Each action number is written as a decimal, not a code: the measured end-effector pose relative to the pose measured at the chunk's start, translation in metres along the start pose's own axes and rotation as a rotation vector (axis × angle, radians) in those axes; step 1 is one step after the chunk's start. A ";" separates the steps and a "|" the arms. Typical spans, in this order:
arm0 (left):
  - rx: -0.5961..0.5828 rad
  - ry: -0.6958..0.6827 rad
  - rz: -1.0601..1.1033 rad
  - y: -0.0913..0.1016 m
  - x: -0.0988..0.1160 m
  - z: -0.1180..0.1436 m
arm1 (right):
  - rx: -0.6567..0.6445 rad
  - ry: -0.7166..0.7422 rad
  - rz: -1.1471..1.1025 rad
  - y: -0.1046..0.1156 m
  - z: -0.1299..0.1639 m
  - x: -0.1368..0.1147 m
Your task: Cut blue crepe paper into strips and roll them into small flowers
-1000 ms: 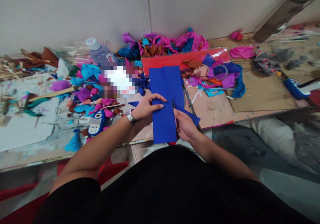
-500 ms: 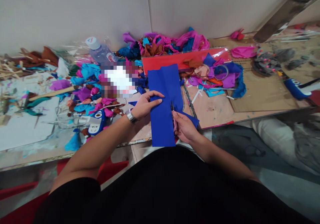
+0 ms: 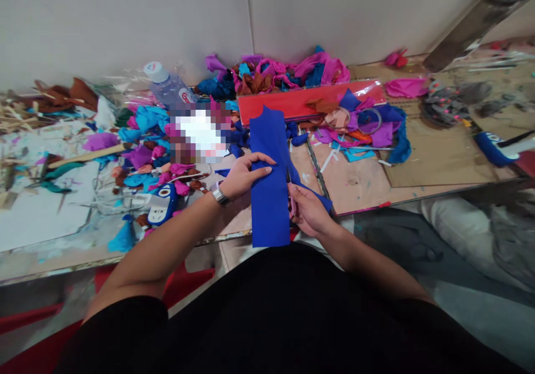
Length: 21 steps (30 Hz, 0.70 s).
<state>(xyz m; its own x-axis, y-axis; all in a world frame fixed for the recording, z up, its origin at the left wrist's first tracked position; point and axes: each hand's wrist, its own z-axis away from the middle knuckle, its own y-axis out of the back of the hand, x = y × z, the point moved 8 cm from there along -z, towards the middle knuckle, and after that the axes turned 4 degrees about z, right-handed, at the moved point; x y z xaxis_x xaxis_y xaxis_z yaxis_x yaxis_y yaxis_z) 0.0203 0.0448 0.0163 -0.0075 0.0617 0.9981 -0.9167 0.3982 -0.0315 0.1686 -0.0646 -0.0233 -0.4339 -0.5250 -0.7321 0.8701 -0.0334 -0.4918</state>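
Observation:
A long strip of dark blue paper point(image 3: 270, 195) hangs over the near edge of the worktable point(image 3: 363, 187). My left hand point(image 3: 244, 174) pinches the strip's left side, thumb on top; a watch sits on that wrist. My right hand point(image 3: 307, 209) grips small scissors point(image 3: 289, 187), whose dark blades point away from me along the strip's right edge. A cut blue flap point(image 3: 320, 198) lies under my right hand. The strip's far end narrows to a point near the red sheet point(image 3: 301, 102).
Crumpled pink, blue and purple paper scraps point(image 3: 276, 73) crowd the back and left of the table. A water bottle point(image 3: 167, 88) lies at the back left, a tape ring point(image 3: 368, 121) right of the strip, a blue device point(image 3: 161, 207) on the left, cardboard point(image 3: 434, 154) on the right.
The scissors have moved forward along the blue paper. The paper's far right part has come away, leaving the strip narrower with a pointed far end. My left hand has barely moved.

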 end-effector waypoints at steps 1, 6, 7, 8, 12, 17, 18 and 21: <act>0.004 0.004 0.005 0.000 0.000 0.000 | -0.003 0.004 0.004 0.000 0.000 0.000; 0.010 0.002 0.005 0.000 0.002 0.000 | -0.025 0.036 0.036 0.000 -0.001 -0.004; 0.010 -0.001 -0.002 0.000 0.002 0.000 | -0.029 0.037 0.042 0.000 -0.001 -0.005; 0.011 -0.003 -0.006 0.000 0.002 0.000 | -0.030 0.038 0.046 0.000 -0.001 -0.005; 0.009 -0.013 -0.013 0.000 0.004 0.000 | -0.018 0.033 0.062 -0.001 0.000 -0.005; 0.006 -0.019 -0.025 0.000 0.005 0.000 | -0.031 0.039 0.061 -0.001 -0.001 -0.005; 0.005 -0.019 -0.024 0.000 0.005 0.000 | -0.036 0.042 0.062 -0.001 -0.001 -0.004; 0.018 -0.028 -0.010 0.001 0.004 0.001 | -0.037 0.051 0.069 -0.001 -0.001 -0.004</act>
<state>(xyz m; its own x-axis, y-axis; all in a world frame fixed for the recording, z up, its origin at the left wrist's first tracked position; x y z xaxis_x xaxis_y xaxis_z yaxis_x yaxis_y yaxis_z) 0.0189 0.0450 0.0199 -0.0092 0.0317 0.9995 -0.9239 0.3822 -0.0206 0.1693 -0.0615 -0.0201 -0.3851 -0.4812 -0.7875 0.8896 0.0334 -0.4555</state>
